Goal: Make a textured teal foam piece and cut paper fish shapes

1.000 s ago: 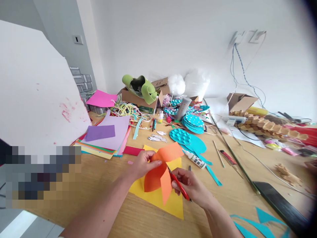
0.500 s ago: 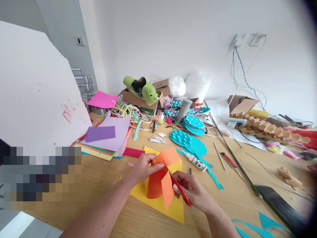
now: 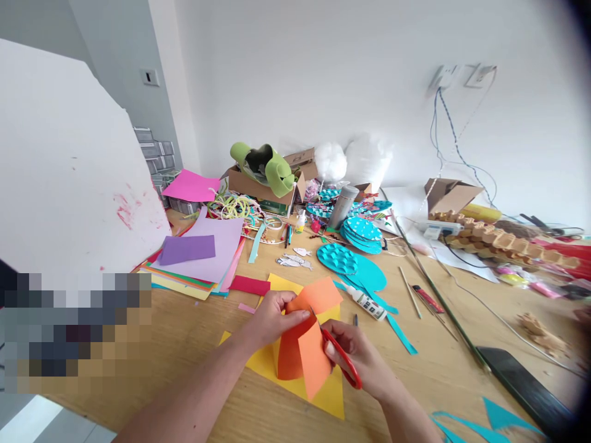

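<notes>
My left hand pinches a sheet of orange paper near its top, thumb in front. The sheet is partly cut, with one flap pointing up to the right and another hanging toward me. In my right hand is a pair of red-handled scissors, its blades pointing up and left at the cut in the orange paper. Part of the blades is hidden by the paper. Beneath both hands lies a yellow sheet on the wooden table.
A white glue bottle lies right of the paper beside blue strips. Stacked coloured papers are at the left. A long green stick and a black phone lie on the right. Blue ovals sit behind.
Both hands and the orange paper have shifted slightly toward me and right. The scissors have tilted a little, and more of their blade tips shows above the cut.
</notes>
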The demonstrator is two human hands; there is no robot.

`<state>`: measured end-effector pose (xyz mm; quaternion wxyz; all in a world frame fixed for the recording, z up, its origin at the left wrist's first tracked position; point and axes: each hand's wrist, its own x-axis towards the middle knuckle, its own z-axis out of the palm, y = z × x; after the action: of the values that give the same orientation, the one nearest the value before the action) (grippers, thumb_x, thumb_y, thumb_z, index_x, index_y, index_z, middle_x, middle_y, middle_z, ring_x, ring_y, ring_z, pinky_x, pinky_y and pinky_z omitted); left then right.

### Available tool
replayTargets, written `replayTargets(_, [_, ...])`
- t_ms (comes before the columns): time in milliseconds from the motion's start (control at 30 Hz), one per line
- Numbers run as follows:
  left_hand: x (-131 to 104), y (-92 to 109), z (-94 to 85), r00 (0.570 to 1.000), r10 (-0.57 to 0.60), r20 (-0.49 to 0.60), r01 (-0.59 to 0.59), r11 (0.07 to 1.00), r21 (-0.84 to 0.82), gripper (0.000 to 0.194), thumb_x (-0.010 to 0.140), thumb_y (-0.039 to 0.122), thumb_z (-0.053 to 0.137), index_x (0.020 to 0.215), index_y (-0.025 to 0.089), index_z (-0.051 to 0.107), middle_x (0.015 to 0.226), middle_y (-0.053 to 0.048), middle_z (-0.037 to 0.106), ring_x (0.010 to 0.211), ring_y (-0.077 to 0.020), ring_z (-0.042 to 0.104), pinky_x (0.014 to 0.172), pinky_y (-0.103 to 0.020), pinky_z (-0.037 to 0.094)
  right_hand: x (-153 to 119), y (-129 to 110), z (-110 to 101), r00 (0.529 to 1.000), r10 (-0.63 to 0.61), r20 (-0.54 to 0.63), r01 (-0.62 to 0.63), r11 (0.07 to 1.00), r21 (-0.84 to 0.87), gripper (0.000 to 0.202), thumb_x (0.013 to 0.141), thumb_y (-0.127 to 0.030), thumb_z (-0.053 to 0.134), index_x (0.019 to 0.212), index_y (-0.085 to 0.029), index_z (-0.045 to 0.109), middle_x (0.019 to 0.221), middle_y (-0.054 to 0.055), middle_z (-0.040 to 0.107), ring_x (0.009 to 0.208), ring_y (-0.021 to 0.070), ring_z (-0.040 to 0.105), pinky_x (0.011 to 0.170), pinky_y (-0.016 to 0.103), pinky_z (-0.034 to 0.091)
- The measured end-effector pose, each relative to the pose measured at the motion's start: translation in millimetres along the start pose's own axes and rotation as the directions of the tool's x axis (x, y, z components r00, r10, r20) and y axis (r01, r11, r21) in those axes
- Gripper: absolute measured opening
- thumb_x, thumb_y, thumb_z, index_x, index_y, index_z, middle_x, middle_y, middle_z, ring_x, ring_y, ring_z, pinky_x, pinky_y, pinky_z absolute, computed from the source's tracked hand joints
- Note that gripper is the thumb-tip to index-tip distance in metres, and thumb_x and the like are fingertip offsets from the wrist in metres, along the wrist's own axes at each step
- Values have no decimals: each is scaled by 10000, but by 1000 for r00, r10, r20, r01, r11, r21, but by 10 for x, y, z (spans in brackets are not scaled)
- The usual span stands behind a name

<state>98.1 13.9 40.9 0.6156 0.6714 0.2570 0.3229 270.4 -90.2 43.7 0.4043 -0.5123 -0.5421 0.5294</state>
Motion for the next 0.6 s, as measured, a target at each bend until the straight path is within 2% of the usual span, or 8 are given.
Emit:
replayTargets(267, [-14,-71,-3,993,-100,64,111,975,-192,424,697,509,729,660,164,486,607,29,468,550,-94,414,503,-214,294,7,58,52,999,3,-51,-3,1000,1,466,726,-604,682,747,-164,527,617,-33,478,502,88,479,466,224,430])
replayTargets(467, [2,-119,-8,994,-95,61,107,963,-248,429,694,499,743,654,162,482,576,45,464,501,-75,396,485,-206,294,35,80,90,994,36,-105,-37,999,-10,491,726,-634,658,700,-171,495,558,-51,467,422,74,488,388,189,371])
replayTargets(600, [22,-168,-22,994,-100,54,109,969,-223,395,705,485,735,679,151,527,614,29,504,533,-87,432,499,-206,315,51,74,111,989,62,-135,-61,998,12,478,720,-618,671,684,-180,481,545,-67,446,388,63,472,354,175,350])
